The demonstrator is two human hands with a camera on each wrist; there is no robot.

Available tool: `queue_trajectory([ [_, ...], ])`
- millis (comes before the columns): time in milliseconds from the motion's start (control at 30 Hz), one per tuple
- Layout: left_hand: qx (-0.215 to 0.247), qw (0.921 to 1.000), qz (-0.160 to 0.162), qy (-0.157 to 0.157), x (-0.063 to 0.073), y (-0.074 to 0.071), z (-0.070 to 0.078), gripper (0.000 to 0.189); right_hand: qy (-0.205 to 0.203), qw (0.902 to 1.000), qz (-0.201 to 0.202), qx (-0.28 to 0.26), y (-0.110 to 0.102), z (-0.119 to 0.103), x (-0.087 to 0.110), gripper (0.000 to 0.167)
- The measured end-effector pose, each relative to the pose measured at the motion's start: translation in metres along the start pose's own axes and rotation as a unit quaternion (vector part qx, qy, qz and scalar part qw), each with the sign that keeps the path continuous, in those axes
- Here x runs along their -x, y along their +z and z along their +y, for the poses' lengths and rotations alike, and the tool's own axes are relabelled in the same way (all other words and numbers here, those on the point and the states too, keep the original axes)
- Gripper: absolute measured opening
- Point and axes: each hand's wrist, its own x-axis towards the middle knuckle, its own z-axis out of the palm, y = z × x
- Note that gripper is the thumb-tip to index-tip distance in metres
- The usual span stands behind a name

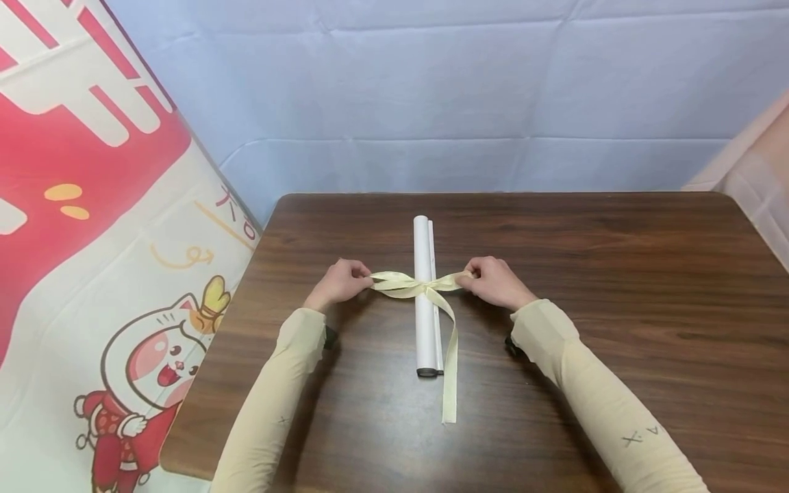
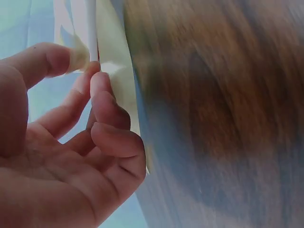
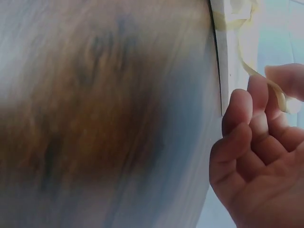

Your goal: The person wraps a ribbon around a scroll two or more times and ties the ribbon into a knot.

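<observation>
A white rolled tube [image 1: 423, 335] with a dark end lies lengthwise on the wooden table. Round its middle runs a pale yellow ribbon [image 1: 452, 356], gathered in a knot on top, with a long tail hanging down toward the near side. On the left, my left hand [image 1: 342, 279] pinches a ribbon loop between thumb and fingertips. My right hand [image 1: 496, 282] pinches the ribbon on the other side of the knot. The right wrist view shows the ribbon's end curling past the fingers of the right hand [image 3: 266, 152]. Both hands are just above the tabletop.
The brown wood-grain table [image 1: 647, 274] extends well to both sides of the tube. Behind it hangs a pale blue creased cloth [image 1: 431, 89]. A printed banner [image 1: 142, 274] with a cartoon cat stands along the left edge.
</observation>
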Motion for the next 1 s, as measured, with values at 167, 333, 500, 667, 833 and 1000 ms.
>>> queue_trajectory([
  [167,-0.003,0.9998,0.018,-0.001,0.0006,-0.0006,0.0022,0.018,-0.002,1.0000,0.007,0.005,-0.0003,-0.0007,0.0002,0.016],
  [333,0.002,0.9994,0.034,-0.010,0.0019,-0.0018,0.0035,0.017,-0.002,0.9997,0.021,0.009,-0.0039,-0.0019,0.0009,0.015],
  [500,0.017,0.9994,0.028,-0.008,0.0014,-0.0018,0.0047,0.019,0.007,0.9997,0.023,-0.003,-0.0039,-0.0021,0.0014,0.018],
  [667,0.016,0.9995,0.025,-0.011,0.0019,-0.0024,0.0040,0.023,0.013,0.9996,0.024,-0.010,-0.0016,-0.0010,0.0011,0.019],
  [833,0.013,0.9998,0.008,-0.012,0.0029,-0.0034,0.0032,0.029,0.019,0.9994,0.014,-0.025,-0.0011,0.0000,0.0009,0.024],
  [1000,0.007,0.9999,-0.002,-0.011,0.0042,-0.0047,0.0025,0.032,0.020,0.9993,-0.004,-0.032,-0.0012,0.0005,0.0012,0.029],
])
